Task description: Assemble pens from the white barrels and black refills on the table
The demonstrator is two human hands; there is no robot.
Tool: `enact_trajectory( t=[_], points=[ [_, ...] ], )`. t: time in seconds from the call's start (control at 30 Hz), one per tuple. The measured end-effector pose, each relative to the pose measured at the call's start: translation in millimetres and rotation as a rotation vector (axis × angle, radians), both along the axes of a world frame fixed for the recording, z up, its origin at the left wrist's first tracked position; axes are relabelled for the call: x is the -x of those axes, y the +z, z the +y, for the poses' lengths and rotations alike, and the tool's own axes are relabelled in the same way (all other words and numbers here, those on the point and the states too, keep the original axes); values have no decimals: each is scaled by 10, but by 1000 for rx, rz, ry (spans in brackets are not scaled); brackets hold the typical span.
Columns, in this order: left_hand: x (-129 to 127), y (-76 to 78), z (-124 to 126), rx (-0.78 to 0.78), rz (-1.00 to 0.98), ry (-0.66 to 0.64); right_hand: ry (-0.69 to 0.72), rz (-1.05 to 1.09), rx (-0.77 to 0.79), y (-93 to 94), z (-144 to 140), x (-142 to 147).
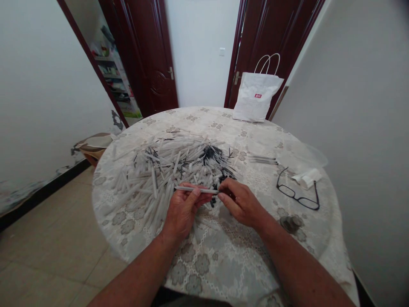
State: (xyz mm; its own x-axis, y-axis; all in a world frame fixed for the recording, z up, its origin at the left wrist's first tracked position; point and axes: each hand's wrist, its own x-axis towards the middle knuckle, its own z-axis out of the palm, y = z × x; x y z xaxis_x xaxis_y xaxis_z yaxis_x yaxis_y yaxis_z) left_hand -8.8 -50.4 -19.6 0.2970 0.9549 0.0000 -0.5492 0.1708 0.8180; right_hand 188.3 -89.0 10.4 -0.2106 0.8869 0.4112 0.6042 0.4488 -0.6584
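Observation:
A white pen barrel lies level between both hands above the table's near middle. My left hand grips its left part with thumb and fingers. My right hand pinches its right end, where a dark tip shows. Just beyond the hands spreads a large heap of white pen barrels mixed with black pen parts. All of it rests on a round table with a flower-patterned cloth.
Black-framed glasses lie to the right, beside a crumpled white tissue. A few assembled pens lie behind my right hand. A white paper bag stands at the far edge. Dark doors and a basket are behind.

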Motion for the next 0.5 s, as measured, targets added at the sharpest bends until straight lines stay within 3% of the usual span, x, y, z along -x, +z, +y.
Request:
enact_trajectory(
  t=[0.2,0.5],
  points=[
    [-4,-3,4,-2,-3,-14,22,-2,61,-64,30,-4],
    [-9,-24,0,-17,14,7,20,16,69,-12,5,17]
  ],
)
